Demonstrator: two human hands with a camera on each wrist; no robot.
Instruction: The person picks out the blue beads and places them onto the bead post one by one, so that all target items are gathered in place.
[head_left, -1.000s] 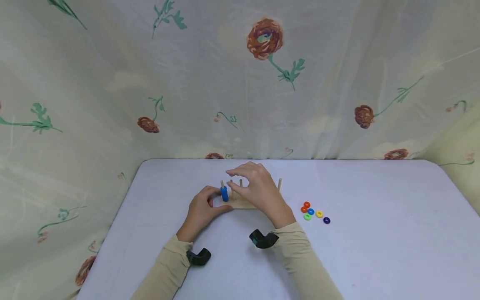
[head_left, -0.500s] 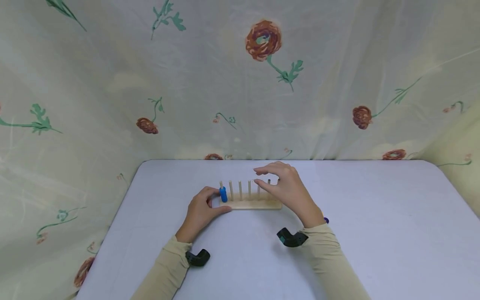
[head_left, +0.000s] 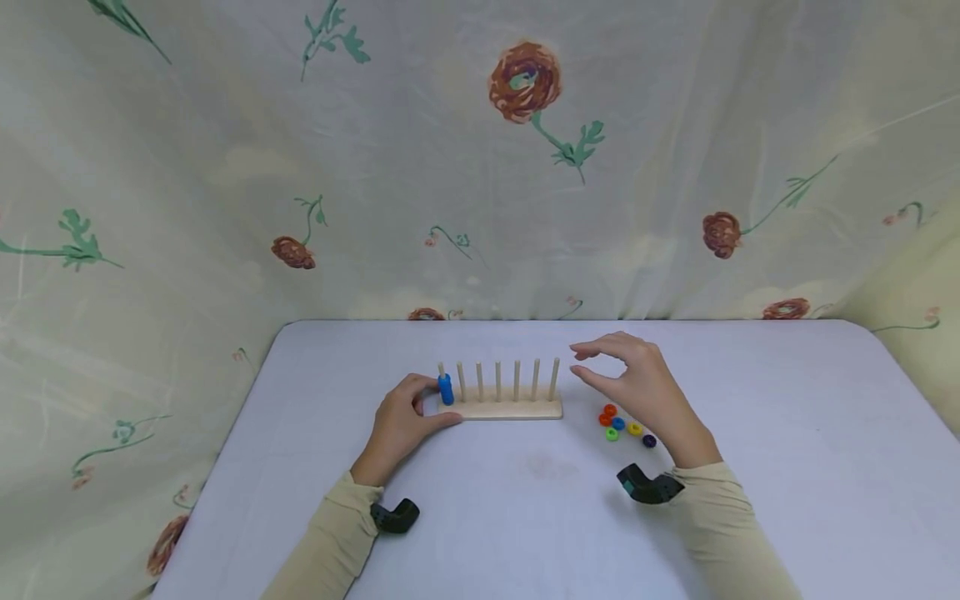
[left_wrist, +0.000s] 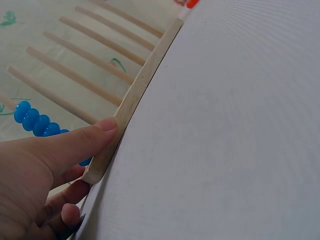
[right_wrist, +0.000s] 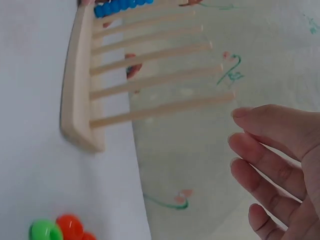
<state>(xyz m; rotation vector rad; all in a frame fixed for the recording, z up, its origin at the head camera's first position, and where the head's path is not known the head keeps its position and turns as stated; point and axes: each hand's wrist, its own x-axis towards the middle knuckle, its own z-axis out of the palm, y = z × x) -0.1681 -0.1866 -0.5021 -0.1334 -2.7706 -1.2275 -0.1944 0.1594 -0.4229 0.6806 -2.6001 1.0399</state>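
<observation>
A wooden peg stand (head_left: 510, 410) with a row of upright pegs sits on the table. Its leftmost peg carries a stack of blue beads (head_left: 446, 389), while the other pegs are bare. My left hand (head_left: 401, 427) grips the left end of the base, thumb (left_wrist: 102, 127) along the front edge and fingers behind. Past the stand's right end, my right hand (head_left: 637, 379) is in the air with thumb and fingers parted, holding nothing. Loose beads lie below it: orange ones (head_left: 611, 410), a blue one (head_left: 618, 423), a green one (head_left: 612, 434), a yellow one (head_left: 635, 429) and a dark purple one (head_left: 649, 441).
A white cloth covers the table (head_left: 480, 533). Behind its far edge hangs a flowered curtain (head_left: 390, 167). Each wrist wears a black camera, one by the left sleeve (head_left: 322, 533), one by the right sleeve (head_left: 720, 517).
My right hand has moved right, from above the stand's left pegs to beyond its right end, uncovering the pegs. The left hand stays on the base.
</observation>
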